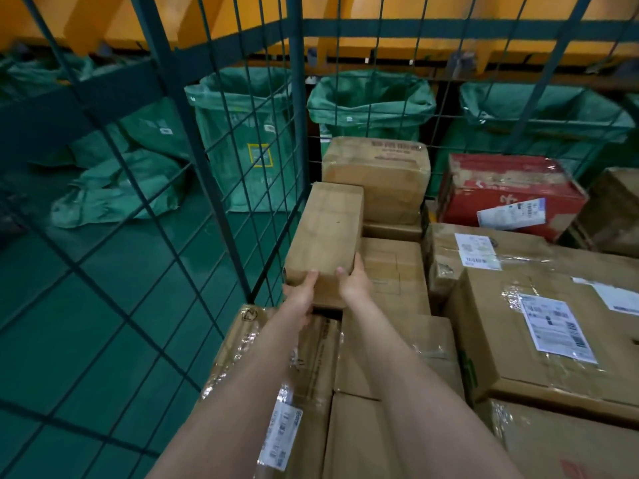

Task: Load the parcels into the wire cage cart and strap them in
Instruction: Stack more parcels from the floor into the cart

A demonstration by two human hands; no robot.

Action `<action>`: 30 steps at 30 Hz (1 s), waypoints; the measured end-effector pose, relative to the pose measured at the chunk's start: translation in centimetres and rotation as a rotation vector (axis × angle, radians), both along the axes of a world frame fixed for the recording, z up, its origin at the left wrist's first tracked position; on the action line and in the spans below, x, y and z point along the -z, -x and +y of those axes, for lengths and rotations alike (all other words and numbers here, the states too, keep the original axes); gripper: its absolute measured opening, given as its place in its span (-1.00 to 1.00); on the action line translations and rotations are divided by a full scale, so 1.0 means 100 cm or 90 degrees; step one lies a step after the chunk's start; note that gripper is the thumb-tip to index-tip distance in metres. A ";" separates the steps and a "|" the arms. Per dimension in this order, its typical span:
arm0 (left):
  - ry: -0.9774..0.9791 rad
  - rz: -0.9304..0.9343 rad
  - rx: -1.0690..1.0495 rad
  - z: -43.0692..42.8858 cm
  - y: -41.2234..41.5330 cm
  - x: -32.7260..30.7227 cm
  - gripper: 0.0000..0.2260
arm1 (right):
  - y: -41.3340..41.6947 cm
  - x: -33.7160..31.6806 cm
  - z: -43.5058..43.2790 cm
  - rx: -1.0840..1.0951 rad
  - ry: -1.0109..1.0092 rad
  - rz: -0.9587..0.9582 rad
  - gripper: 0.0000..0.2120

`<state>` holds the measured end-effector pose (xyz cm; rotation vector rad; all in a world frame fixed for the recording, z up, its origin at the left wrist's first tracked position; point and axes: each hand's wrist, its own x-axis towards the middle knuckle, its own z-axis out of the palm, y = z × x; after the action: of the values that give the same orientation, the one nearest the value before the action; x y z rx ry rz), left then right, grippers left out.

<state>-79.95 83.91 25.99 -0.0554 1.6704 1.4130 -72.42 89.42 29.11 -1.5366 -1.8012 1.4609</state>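
A long plain brown parcel (326,233) lies on top of other boxes, tight against the left mesh wall of the green wire cage cart (221,188). My left hand (300,296) grips its near left corner, thumb on top. My right hand (353,281) holds its near right corner, thumb on top and fingers up the parcel's side. Around it the cart holds stacked cardboard parcels: a taped brown box (378,178) behind, a red box (508,193) at the back right, and large labelled boxes (539,326) on the right.
Outside the mesh, green sacks (371,102) hang open in a row under yellow chutes (345,12). More green sacks (114,191) lie crumpled on the green floor at the left. Taped boxes (311,375) fill the cart's near side under my forearms.
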 end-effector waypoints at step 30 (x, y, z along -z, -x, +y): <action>-0.021 0.004 -0.142 -0.178 -0.163 -0.085 -0.68 | -0.144 -0.031 -0.107 -0.098 0.030 -0.010 -0.57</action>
<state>-63.62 66.14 34.49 -0.2247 1.6864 1.6076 -58.01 78.70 32.21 -1.4619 -1.9454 1.5754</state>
